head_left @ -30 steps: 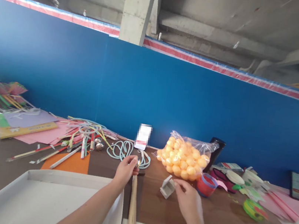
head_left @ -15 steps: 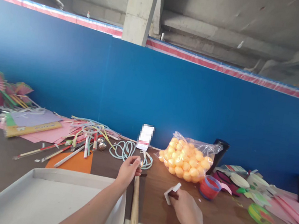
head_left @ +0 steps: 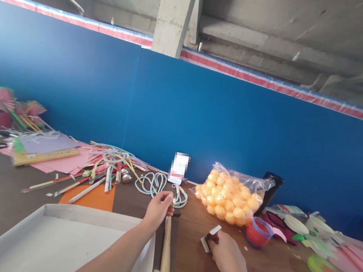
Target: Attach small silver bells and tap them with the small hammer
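Observation:
My left hand [head_left: 158, 209] is closed in a pinch above the end of a bundle of thin wooden sticks [head_left: 166, 256]. Something small and shiny shows at its fingertips, too small to name. Over the brown tabletop, my right hand [head_left: 227, 254] grips a small angular piece with white edges and a dark middle [head_left: 209, 239]. Its kind is not clear. Just beyond the left hand lie coils of pale blue cord [head_left: 152, 182], and a phone with a lit screen [head_left: 179, 167] leans against the blue partition.
A white tray [head_left: 49, 243] stands at front left. Coloured paper [head_left: 47, 143], straws and sticks clutter the back left. A clear bag of orange balls [head_left: 227, 197], a red and blue roll [head_left: 258, 234] and a green tape roll [head_left: 323, 269] lie to the right.
The whole view has shifted slightly, so things sit a little further right. The piece in my right hand has turned a little. Both hands keep nearly the same places.

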Tool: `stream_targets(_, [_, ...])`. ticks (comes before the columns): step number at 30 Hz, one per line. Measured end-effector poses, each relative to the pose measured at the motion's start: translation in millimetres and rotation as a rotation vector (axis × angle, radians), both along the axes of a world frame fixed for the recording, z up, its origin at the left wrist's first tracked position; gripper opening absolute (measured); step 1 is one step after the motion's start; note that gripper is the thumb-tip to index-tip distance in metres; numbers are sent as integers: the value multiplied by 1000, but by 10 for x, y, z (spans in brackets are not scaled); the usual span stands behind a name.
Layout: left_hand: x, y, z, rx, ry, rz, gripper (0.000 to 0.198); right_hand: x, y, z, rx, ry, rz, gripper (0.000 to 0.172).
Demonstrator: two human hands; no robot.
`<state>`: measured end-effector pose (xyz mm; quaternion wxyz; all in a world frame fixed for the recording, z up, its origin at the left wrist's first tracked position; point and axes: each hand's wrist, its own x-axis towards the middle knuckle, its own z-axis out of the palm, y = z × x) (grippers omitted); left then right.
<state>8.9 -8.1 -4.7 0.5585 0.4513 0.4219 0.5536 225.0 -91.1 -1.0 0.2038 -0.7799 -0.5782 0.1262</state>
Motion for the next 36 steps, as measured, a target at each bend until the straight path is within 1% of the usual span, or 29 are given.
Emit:
stream_targets(5, [-11, -9, 10, -1, 0, -7, 36, -49, -119, -5, -12, 132, 212, 22])
stream_targets(9, [-17, -26, 26, -10, -18, -9, 37, -132, -176, 30, 11, 121, 292, 17])
stream_targets(11, [-17, -31, 30, -16, -24, -5, 37, -165, -176, 35, -1, 83, 303, 12])
stream_targets(13, [-15, -31, 29, -17, -22, -3, 36, -187, -164, 32, -4, 26, 281, 9])
stream_targets(15, [-12, -25, 23, -15, -18, 0, 34, -202, -146, 38, 45, -28, 241, 8])
stream_targets(19, [-7, -6, 13, -16, -13, 0, 34, -246, -128, 112, 274, -119, 131, 19])
stream_targets(21, [-7, 0, 14, -23, -12, -3, 36, -276, -137, 161, 363, -189, 86, 21])
stream_targets(24, [-11, -2, 15, -32, -16, -4, 39, -306, -156, 197, 424, -283, 88, 22])
stream_targets(26, [-14, -7, 12, -25, -18, -3, 40, -309, -159, 184, 420, -303, 102, 22])
stream_targets(28, [-15, -12, 9, -17, -26, -5, 40, -303, -148, 150, 367, -257, 98, 24])
stream_targets(30, [-17, -13, 8, -15, -35, -4, 40, -287, -129, 118, 326, -139, 96, 27])
stream_targets(31, [-18, -13, 9, -18, -36, -2, 40, -270, -119, 112, 333, -72, 96, 29])
stream_targets(33, [-21, -12, 14, -22, -26, 1, 41, -194, -105, 125, 403, 43, 66, 31])
stream_targets(35, [-24, -13, 21, -26, -13, 0, 41, -24, -102, 160, 515, 118, -56, 32])
stream_targets(36, [-25, -15, 24, -26, -9, -2, 41, 101, -103, 176, 580, 153, -190, 35])
